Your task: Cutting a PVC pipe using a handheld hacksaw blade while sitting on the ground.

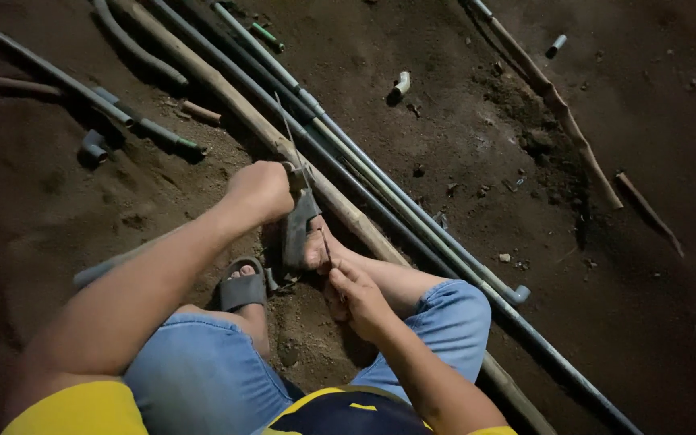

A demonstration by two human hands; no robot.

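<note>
Left hand [261, 190] clenched on a half-hidden thin blade [300, 165], right hand [358, 296] pinching its dim lower end

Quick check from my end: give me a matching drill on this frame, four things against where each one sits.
Things:
1. left hand
2. right hand
3. grey elbow fitting
4. white pipe offcut

Places:
a. on the dirt at the far left, beside the dark pipes
b. low in the middle, pinching the near end of the thin blade
c. alone on the dirt at the top, right of the long pipes
d. gripping the blade's upper part, above the sandalled foot

Pairs: 1-d, 2-b, 3-a, 4-c
</note>
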